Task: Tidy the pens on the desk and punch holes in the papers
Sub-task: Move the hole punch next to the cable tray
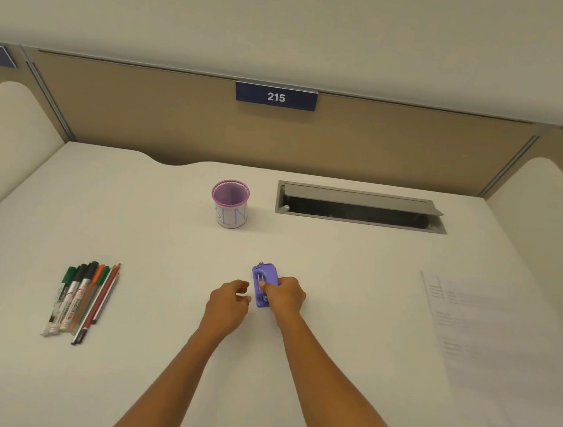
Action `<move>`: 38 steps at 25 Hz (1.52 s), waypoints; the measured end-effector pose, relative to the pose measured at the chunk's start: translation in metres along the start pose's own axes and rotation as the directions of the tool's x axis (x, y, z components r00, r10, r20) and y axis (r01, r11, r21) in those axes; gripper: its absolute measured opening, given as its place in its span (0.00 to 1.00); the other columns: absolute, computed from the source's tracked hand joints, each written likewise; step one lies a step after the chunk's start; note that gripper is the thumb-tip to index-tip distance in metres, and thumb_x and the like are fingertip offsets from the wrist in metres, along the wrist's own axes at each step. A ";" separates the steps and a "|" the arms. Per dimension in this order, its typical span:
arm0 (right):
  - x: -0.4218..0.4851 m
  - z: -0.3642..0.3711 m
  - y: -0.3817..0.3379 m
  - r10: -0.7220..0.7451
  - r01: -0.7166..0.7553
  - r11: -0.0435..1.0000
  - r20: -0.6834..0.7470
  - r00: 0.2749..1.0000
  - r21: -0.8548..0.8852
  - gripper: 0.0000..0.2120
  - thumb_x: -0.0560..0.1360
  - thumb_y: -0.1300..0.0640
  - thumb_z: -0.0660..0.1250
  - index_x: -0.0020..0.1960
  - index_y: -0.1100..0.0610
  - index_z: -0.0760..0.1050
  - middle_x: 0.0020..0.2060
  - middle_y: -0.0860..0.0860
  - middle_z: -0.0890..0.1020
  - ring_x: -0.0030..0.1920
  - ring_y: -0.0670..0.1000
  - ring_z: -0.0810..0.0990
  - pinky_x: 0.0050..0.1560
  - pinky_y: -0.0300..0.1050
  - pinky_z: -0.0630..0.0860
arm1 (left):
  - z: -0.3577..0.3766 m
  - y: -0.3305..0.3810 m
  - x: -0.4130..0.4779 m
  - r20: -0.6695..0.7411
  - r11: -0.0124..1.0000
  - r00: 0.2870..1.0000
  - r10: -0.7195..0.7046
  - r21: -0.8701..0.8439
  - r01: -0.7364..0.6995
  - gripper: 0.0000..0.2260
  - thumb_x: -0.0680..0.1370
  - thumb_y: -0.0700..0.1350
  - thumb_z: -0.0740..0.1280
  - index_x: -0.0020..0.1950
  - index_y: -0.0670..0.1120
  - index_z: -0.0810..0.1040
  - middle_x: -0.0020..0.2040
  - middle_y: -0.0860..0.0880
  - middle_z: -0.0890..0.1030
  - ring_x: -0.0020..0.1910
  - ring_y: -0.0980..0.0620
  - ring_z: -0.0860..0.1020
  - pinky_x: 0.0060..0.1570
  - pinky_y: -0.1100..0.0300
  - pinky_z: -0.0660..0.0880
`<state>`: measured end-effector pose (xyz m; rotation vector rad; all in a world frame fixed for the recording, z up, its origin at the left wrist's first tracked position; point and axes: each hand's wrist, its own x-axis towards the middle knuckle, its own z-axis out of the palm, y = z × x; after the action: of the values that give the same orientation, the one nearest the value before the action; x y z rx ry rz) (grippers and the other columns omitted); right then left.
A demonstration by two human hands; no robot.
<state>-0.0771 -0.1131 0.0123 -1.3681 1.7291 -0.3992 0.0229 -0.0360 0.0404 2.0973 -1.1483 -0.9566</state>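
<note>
Right now my right hand (285, 296) has its grip closed around the purple hole punch (264, 285) on the desk (156, 356), while my left hand (229, 299), fingers loosely curled and holding nothing, waits just left of the punch. I'd judge the punch needs steadying with both hands before it goes anywhere. The purple mesh pen cup (230, 203) behind the punch looks empty, the pens (81, 299) lie bundled well to the punch's left, and the papers (487, 346) lie well to its right.

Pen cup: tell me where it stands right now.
In the head view the pen cup stands upright at the desk's far centre, just left of the cable tray, beyond the hole punch.
</note>
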 end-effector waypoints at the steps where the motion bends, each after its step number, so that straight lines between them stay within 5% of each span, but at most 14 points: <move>1: 0.003 -0.007 0.001 0.013 -0.015 0.999 0.044 0.999 0.045 0.09 0.73 0.52 0.70 0.41 0.59 0.77 0.41 0.56 0.82 0.44 0.56 0.79 0.51 0.48 0.76 | 0.001 0.004 0.002 -0.021 1.000 1.000 -0.008 -0.005 0.008 0.16 0.78 0.40 0.64 0.66 0.43 0.75 0.64 0.45 0.79 0.58 0.46 0.79 0.60 0.55 0.73; 3: 0.007 -0.029 0.003 0.003 -0.016 0.994 0.129 0.992 0.106 0.08 0.72 0.55 0.71 0.40 0.58 0.76 0.38 0.55 0.79 0.39 0.55 0.76 0.43 0.45 0.72 | 0.002 0.011 0.005 -0.051 1.000 0.999 -0.018 -0.010 0.017 0.15 0.78 0.40 0.65 0.65 0.43 0.76 0.63 0.45 0.79 0.58 0.46 0.79 0.59 0.56 0.72; 6: 0.018 -0.074 0.003 -0.074 0.041 0.993 0.302 0.950 0.114 0.06 0.72 0.57 0.72 0.42 0.60 0.77 0.40 0.57 0.78 0.42 0.55 0.76 0.44 0.47 0.73 | 0.004 0.028 0.012 -0.044 0.993 0.998 -0.034 -0.111 0.029 0.18 0.77 0.45 0.68 0.66 0.43 0.74 0.63 0.45 0.79 0.59 0.45 0.78 0.60 0.53 0.74; 12: 0.049 -0.157 -0.010 -0.173 0.275 0.952 0.505 0.846 -0.134 0.13 0.74 0.55 0.71 0.55 0.61 0.79 0.48 0.57 0.81 0.48 0.53 0.79 0.48 0.44 0.77 | 0.024 0.080 0.034 0.260 0.927 0.965 -0.033 -0.354 0.127 0.24 0.78 0.50 0.65 0.70 0.39 0.69 0.61 0.40 0.79 0.55 0.44 0.79 0.55 0.52 0.77; 16: 0.077 -0.186 -0.011 -0.220 0.255 0.965 0.344 0.913 -0.059 0.18 0.72 0.54 0.73 0.60 0.57 0.76 0.53 0.55 0.80 0.51 0.54 0.80 0.51 0.45 0.77 | 0.047 0.111 0.059 0.332 0.868 0.942 -0.040 -0.456 0.198 0.23 0.78 0.48 0.65 0.71 0.38 0.68 0.64 0.38 0.76 0.59 0.41 0.78 0.61 0.48 0.74; 21: 0.126 -0.182 0.010 0.017 -0.017 1.000 0.103 0.995 0.005 0.19 0.71 0.47 0.74 0.53 0.61 0.80 0.49 0.59 0.82 0.44 0.52 0.79 0.46 0.43 0.78 | 0.081 0.133 0.105 0.273 0.822 0.954 -0.123 -0.511 0.252 0.23 0.77 0.46 0.68 0.69 0.39 0.70 0.63 0.37 0.77 0.56 0.40 0.79 0.59 0.50 0.76; 25: 0.160 -0.167 0.016 0.047 -0.047 0.999 -0.038 0.998 0.003 0.20 0.71 0.48 0.73 0.55 0.63 0.81 0.53 0.59 0.83 0.45 0.52 0.78 0.53 0.46 0.77 | 0.102 0.135 0.146 0.202 0.909 0.966 -0.163 -0.349 0.226 0.24 0.76 0.47 0.69 0.69 0.39 0.71 0.62 0.38 0.78 0.54 0.41 0.81 0.57 0.52 0.78; 29: 0.181 -0.159 0.008 0.017 -0.009 0.997 -0.105 0.994 0.073 0.23 0.72 0.51 0.73 0.62 0.61 0.77 0.58 0.58 0.81 0.55 0.56 0.80 0.54 0.44 0.76 | 0.108 0.134 0.178 0.090 0.998 0.995 -0.045 -0.048 0.049 0.24 0.76 0.53 0.68 0.65 0.39 0.76 0.58 0.39 0.81 0.52 0.41 0.81 0.58 0.49 0.78; 38: 0.209 -0.154 -0.007 -0.045 0.057 0.996 -0.172 0.984 0.064 0.21 0.73 0.53 0.73 0.61 0.62 0.77 0.57 0.59 0.82 0.54 0.56 0.81 0.55 0.45 0.77 | 0.117 0.139 0.219 0.035 0.993 0.999 0.037 0.109 -0.040 0.18 0.76 0.53 0.68 0.54 0.39 0.83 0.44 0.39 0.84 0.38 0.47 0.78 0.43 0.56 0.74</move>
<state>-0.1963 -0.3433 0.0151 -1.3641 1.8034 -0.6144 -0.0529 -0.3084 0.0050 2.1442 -1.2800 -0.9323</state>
